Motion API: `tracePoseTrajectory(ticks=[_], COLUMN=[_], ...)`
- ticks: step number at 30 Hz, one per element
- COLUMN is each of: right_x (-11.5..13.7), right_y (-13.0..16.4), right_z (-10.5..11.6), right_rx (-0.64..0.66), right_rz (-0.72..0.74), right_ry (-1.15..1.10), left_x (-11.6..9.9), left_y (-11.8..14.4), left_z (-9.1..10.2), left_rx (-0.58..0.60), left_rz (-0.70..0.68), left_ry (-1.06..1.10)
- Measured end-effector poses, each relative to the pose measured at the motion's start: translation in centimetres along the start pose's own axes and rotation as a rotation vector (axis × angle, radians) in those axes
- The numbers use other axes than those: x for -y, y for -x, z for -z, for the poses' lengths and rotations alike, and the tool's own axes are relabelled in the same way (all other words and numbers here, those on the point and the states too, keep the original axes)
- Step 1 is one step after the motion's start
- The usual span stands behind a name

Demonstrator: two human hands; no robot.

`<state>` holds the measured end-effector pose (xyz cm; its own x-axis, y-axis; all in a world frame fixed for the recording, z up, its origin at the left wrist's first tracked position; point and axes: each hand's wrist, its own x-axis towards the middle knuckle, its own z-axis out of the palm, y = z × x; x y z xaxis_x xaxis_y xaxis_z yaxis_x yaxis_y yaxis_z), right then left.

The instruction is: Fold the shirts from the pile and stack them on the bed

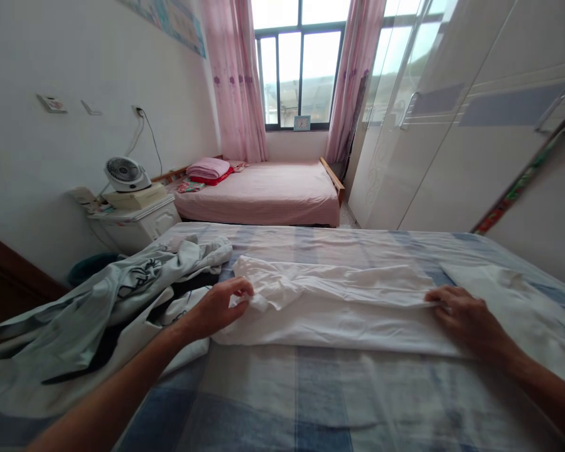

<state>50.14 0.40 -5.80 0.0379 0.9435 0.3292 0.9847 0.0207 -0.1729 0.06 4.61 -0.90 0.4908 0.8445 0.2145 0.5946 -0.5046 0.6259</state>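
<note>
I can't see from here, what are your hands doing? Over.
Left hand pinching white garment. Right hand flat on it. Gray clothes pile beside.

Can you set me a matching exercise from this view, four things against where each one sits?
Things:
1. white garment
2. grey-green clothes
3. small fan
4. pink pillow

Places:
A. heaped at the left side of the checked bed
B. on the white bedside cabinet by the wall
C. at the head of the pink bed near the window
D. spread flat across the checked bed, under both hands

Pairs: 1-D, 2-A, 3-B, 4-C. The left hand pinches the white garment's left end; the right hand presses flat on its right end.
</note>
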Motion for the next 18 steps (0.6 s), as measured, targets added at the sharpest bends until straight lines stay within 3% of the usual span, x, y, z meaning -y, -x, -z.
tracePoseTrajectory(ticks=[2,4,7,9,12,15,18], right_x=[0.4,0.5,0.2,-0.1,-0.1,0.3,0.3], right_y=[0.0,0.4,1.1,1.0,-0.9,-4.1,-6.9], right_z=[0.7,1.4,2.1,2.5,2.7,2.0,0.1], right_rx=[-0.061,-0.078,0.063,0.156,0.088,-0.001,0.048], right_rz=[-0.006,-0.002,0.021,-0.027,-0.149,-0.154,-0.188], right_ry=[0.013,0.008,-0.089,-0.161,-0.185,-0.149,-0.077], left_x=[-0.6,-1.0,-0.3,1.0,3.3,5.3,6.5], left_y=[0.0,0.3,0.1,-1.0,-4.1,-7.3,-8.9], left_z=[0.5,1.1,1.8,2.2,2.6,2.3,1.7], left_rx=[-0.047,0.009,0.047,-0.093,-0.275,-0.185,-0.026], left_rz=[0.009,0.034,0.117,0.153,0.151,0.124,0.205], left_ry=[0.049,0.06,-0.051,-0.152,-0.271,-0.319,-0.331])
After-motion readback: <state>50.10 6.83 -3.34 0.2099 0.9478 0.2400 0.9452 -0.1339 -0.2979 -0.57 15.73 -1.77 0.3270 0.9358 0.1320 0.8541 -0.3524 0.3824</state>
